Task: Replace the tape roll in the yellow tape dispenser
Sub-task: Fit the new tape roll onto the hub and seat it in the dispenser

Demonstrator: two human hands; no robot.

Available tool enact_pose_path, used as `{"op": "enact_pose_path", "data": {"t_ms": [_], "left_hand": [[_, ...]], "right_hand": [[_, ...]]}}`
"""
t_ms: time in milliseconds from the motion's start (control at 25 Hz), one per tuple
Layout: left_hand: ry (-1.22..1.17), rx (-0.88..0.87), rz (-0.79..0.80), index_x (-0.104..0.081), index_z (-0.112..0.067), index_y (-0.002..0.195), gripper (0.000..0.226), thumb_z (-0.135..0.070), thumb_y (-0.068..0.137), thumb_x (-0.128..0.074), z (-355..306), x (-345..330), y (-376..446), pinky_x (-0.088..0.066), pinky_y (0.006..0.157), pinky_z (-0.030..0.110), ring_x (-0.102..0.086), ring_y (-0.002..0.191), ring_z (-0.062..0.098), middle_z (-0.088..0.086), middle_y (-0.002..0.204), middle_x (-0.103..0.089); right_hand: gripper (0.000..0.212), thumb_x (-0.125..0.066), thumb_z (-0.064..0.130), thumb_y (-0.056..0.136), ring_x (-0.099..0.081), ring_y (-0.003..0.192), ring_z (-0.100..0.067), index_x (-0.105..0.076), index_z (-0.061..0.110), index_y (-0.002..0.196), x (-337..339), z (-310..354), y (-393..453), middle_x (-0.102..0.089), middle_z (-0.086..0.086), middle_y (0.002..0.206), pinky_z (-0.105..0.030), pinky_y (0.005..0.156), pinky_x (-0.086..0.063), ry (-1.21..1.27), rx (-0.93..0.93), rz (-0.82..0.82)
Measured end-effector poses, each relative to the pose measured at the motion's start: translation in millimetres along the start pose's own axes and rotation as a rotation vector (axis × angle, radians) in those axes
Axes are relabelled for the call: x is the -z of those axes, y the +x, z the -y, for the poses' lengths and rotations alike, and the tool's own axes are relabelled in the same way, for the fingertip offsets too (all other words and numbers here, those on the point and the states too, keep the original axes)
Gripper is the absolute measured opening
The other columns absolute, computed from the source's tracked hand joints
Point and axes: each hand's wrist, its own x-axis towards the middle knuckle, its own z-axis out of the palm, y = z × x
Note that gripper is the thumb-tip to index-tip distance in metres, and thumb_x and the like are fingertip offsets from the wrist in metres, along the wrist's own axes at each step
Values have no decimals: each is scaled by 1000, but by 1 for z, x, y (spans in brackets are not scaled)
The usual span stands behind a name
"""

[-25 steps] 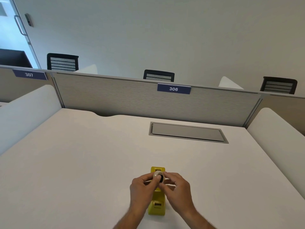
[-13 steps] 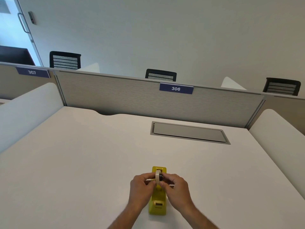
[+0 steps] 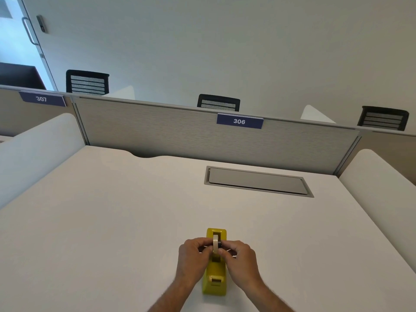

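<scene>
nearest the camera, two forearms come up from the bottom edge and meet over the dispenser point(image 3: 215, 275), which sits on the desk point(image 3: 112, 221) with its cutter end toward the person and its roll bay pointing away. that lengthwise placement looks deliberate: it lets each hand come at the bay from its own side.

the left hand point(image 3: 194, 258) and right hand point(image 3: 240, 258) are both pinched on the roll point(image 3: 215, 243), fingertips pressing in from left and right. the roll stands upright on edge, in line with the dispenser's slot, with a dark hub point(image 3: 219, 243) showing on its right face. holding it by both sides likely keeps the hub's ends level, so they can drop into the bay's notches together.

the roll sits between the two hands, touching both, just above the far half of the dispenser. whether it is already seated or just clear of the notches cannot be told from here. judged by this, the task is at the seating step, with threading the tape to the cutter yet to do.

farther off, a grey hatch point(image 3: 256, 181) lies flush in the desk, then a partition point(image 3: 180, 136) marked 306.
</scene>
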Motion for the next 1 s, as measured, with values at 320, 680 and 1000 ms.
{"op": "enact_pose_path", "data": {"t_ms": [320, 680, 1000], "left_hand": [[94, -26, -27, -79, -32, 91, 19, -14, 87, -73, 1, -5, 2, -46, 63, 6, -64, 78, -2, -19, 87, -67], [136, -24, -65, -76, -19, 106, 16, -18, 91, -70, 3, -6, 6, -45, 62, 5, -63, 80, 4, -5, 99, -66], [140, -19, -69, -74, -15, 105, 16, -20, 90, -70, 10, -8, 9, -47, 62, 6, -62, 81, 2, -7, 97, -63]], "right_hand": [[18, -71, 18, 90, -64, 88, -7, -76, 28, 104, -2, -2, -2, -72, 6, 95, -28, 83, -53, 17, 1, -10], [16, -68, 21, 93, -61, 88, -9, -76, 28, 105, -5, -1, 1, -70, 4, 93, -18, 74, -46, -9, 23, -10], [15, -68, 24, 93, -59, 83, -7, -75, 32, 104, -11, -8, 1, -67, 7, 88, -15, 70, -43, -59, 40, -31]]}}
